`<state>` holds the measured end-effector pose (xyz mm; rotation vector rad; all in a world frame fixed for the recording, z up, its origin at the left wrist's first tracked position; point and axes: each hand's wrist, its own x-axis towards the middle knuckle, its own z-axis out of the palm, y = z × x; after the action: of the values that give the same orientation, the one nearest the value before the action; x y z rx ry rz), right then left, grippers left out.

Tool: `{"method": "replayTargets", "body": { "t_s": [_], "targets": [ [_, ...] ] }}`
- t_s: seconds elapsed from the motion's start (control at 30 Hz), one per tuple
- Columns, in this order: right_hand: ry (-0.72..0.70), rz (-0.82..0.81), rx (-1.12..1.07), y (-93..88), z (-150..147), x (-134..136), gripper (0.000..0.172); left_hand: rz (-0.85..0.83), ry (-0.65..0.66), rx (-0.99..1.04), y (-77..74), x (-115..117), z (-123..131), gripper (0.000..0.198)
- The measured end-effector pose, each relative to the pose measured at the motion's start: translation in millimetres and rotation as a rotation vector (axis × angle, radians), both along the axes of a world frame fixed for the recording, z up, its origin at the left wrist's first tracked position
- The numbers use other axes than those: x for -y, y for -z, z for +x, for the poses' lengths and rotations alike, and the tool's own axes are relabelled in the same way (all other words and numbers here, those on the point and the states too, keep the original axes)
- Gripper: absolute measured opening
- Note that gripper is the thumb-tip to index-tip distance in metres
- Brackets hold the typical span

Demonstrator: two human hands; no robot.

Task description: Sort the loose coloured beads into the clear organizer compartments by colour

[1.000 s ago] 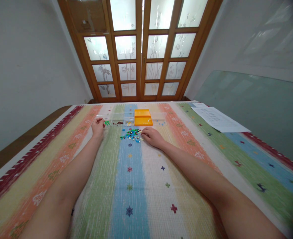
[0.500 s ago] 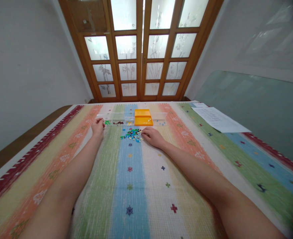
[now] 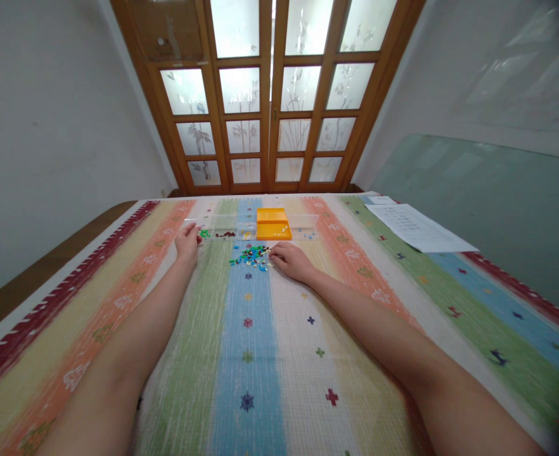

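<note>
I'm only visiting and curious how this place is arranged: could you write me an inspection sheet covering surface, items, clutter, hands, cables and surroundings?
Surface: striped tablecloth, patterned.
Items: mixed pile of small pieces; beyond it, clear compartments with green pieces, dark red pieces, yellow pieces and blue pieces; open orange box with white pieces.
Clutter: paper sheet at the right, a smaller one behind.
Left hand: beside the green pieces; too small to tell whether it holds one.
Right hand: at the pile's right edge; grip unclear.
Cables: nothing seen.
Surroundings: wood-framed glass doors, pale walls, greenish panel at right.
</note>
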<state>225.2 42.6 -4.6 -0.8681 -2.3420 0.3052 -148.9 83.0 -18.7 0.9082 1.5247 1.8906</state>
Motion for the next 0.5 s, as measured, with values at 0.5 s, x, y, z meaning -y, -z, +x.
{"method": "replayTargets", "body": {
  "t_s": [0.5],
  "targets": [
    [0.003, -0.015, -0.001, -2.4, -1, 1, 0.015, -0.075, 0.981, -0.836, -31.8, 39, 57, 0.023]
  ]
}}
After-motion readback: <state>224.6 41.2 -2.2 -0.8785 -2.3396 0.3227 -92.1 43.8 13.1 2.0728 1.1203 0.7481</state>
